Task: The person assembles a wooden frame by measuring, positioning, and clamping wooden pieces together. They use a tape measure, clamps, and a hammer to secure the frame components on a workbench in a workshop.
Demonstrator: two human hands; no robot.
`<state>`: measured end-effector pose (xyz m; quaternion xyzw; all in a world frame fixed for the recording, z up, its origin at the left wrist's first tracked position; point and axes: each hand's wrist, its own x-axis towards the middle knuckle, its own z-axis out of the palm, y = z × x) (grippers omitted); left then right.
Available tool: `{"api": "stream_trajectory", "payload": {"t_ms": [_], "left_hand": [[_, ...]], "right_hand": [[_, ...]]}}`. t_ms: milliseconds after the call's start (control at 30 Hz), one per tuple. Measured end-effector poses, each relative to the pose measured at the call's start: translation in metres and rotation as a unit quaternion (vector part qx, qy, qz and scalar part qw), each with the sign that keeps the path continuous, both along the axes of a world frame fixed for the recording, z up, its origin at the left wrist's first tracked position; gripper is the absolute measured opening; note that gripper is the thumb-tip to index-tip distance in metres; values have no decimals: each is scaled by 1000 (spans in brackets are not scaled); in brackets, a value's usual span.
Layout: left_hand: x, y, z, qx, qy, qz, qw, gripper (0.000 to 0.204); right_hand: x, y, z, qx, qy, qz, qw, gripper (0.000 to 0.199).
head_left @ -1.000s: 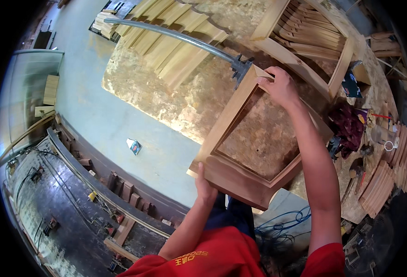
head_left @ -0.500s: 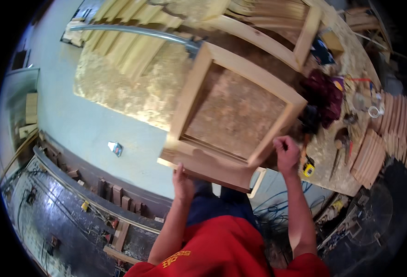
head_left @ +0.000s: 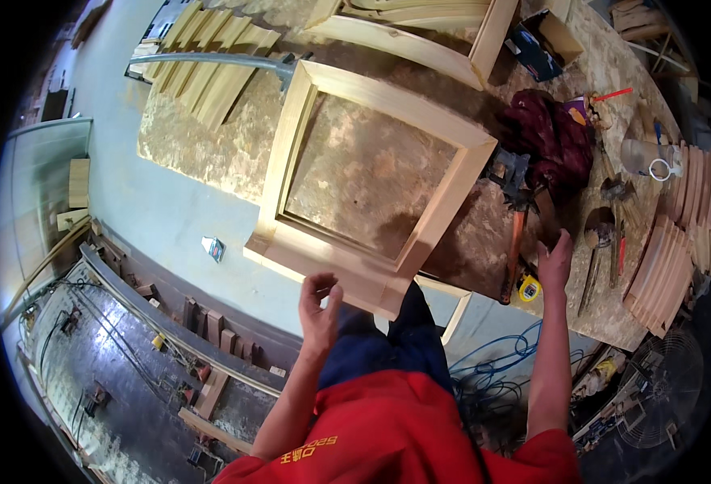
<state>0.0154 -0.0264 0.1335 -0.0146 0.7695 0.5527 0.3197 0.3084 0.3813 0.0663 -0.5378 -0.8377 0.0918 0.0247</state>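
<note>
A pale wooden frame (head_left: 444, 206) with a rectangular opening lies on the worktable, its wide near rail (head_left: 323, 278) jutting past the table edge toward me. Just off that rail, my left hand (head_left: 319, 315) is empty, fingers loosely bent and thumb apart. My right hand (head_left: 555, 262) is over the table to the right of the frame, thumb and forefinger apart, the other fingers partly hidden. A dark brown patch by its fingertips is too unclear to name. Left of that hand lies a clamp with an orange handle (head_left: 517, 242), and a yellow tape measure (head_left: 529, 288) is below it.
Another wooden frame (head_left: 404, 44) lies farther back. Beyond the clamp are a dark red cloth (head_left: 557, 137) and an open box (head_left: 545, 44). Curved wooden strips (head_left: 662, 270) are stacked at right, pale slats (head_left: 218, 68) at far left. Blue hose (head_left: 500, 347) coils below the table.
My left hand has come off the frame's near rail. My right hand has moved away from the frame's right side, rightward over the table. The whole view has shifted.
</note>
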Motion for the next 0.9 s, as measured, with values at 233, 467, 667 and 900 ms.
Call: {"api": "stream_trajectory", "payload": {"t_ms": [233, 467, 667, 900], "left_hand": [[51, -55, -5, -104, 3, 78, 991, 23], [77, -104, -27, -66, -115, 187, 973, 27], [25, -94, -27, -50, -52, 234, 970, 31], [-86, -89, -73, 43, 47, 215, 974, 46]], "right_hand": [[32, -69, 13, -102, -41, 34, 993, 55], [82, -25, -15, -79, 9, 89, 993, 40], [60, -25, 6, -1, -51, 111, 993, 42], [-60, -121, 43, -147, 116, 223, 957, 31]]}}
